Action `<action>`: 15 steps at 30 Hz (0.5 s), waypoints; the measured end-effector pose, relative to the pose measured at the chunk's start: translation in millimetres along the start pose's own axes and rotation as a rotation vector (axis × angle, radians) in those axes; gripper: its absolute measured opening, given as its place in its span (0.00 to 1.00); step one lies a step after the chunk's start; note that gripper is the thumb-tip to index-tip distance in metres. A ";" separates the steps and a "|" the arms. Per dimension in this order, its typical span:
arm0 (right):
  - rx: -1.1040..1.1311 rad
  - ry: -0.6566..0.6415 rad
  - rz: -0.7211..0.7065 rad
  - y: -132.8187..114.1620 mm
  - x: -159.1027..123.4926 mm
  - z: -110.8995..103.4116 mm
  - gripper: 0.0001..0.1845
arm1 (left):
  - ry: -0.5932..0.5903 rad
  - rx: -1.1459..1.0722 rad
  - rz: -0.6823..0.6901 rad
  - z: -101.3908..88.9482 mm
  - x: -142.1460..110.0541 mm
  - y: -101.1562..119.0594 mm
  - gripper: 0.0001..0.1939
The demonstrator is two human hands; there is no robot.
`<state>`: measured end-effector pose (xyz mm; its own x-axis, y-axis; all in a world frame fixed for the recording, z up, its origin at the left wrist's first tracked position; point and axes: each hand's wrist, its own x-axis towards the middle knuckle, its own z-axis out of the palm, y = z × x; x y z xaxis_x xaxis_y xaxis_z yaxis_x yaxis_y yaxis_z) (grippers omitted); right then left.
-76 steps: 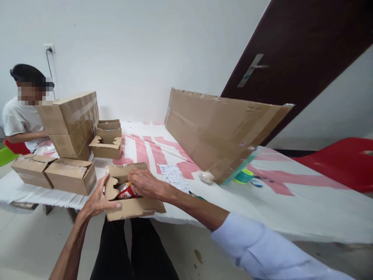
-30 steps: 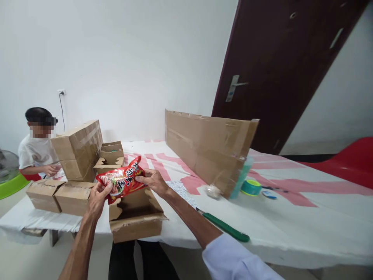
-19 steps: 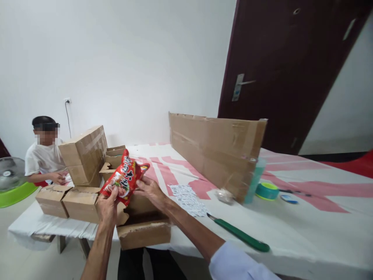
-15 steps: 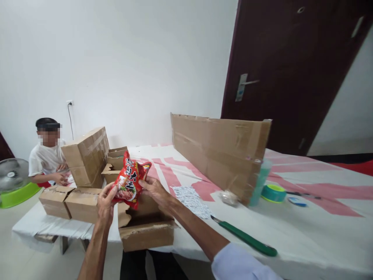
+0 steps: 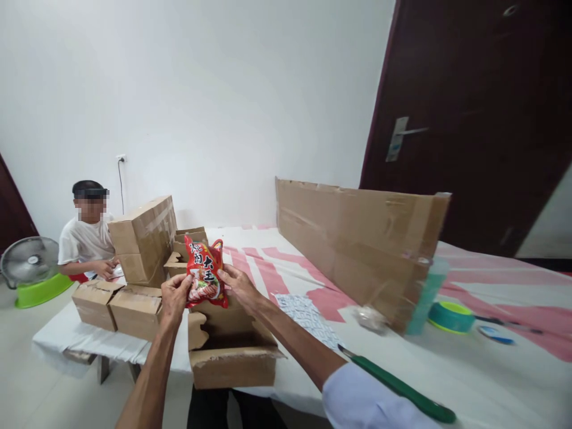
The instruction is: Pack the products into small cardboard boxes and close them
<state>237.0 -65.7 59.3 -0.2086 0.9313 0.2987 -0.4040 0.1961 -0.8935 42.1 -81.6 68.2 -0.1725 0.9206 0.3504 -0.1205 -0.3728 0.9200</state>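
The left hand [image 5: 174, 297] and right hand [image 5: 240, 287] both pinch the red bag [image 5: 206, 274], just left of the frame's middle. An open box [image 5: 235, 368] sits below it. A knife [image 5: 400, 387] lies lower right.

We see a plump, glossy red plastic packet [image 5: 205, 277] raised nearly upright, printed face towards us, at eleven o'clock from an open, rectangular brown cardboard box [image 5: 235, 372].

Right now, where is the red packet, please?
In the head view, left of centre, the left hand and right hand hold the red packet higher than the nearest open box.
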 end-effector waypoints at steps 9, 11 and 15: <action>-0.099 0.124 0.009 36.3 16.5 -14.3 0.32 | -0.059 0.093 -0.088 -11.2 3.9 -31.9 0.20; -0.123 0.149 0.019 45.3 18.2 -16.1 0.30 | -0.064 0.100 -0.110 -12.6 2.3 -38.1 0.19; -0.161 0.177 0.023 57.9 20.1 -16.5 0.29 | -0.056 0.106 -0.137 -14.1 0.5 -46.3 0.18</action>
<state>224.1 -30.5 8.1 -0.0511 0.9727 0.2266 -0.2503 0.2072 -0.9458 33.8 -65.6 23.3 -0.1063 0.9681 0.2270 -0.0353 -0.2318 0.9721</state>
